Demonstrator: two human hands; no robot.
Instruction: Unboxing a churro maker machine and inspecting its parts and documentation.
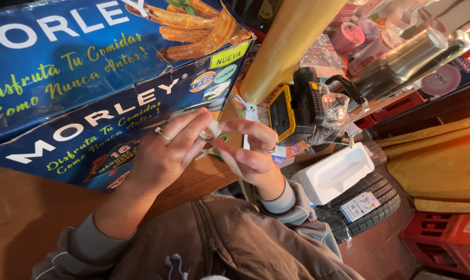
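Both hands, left hand (pixel 165 150) and right hand (pixel 248 150), pinched a small whitish piece (pixel 213 128) mid-frame; looked easy to fumble onto the wooden counter (pixel 17 207).

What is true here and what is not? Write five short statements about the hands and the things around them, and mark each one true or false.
1. The left hand wears a ring. True.
2. Both hands meet on a small pale object held between the fingertips. True.
3. The right hand rests flat on the tyre. False: it is raised, pinching the small object; the tyre lies lower, to the right.
4. The big box behind the hands is red. False: it is blue, with pictures of fried food.
5. A white moulded tray lies on the tyre. True.
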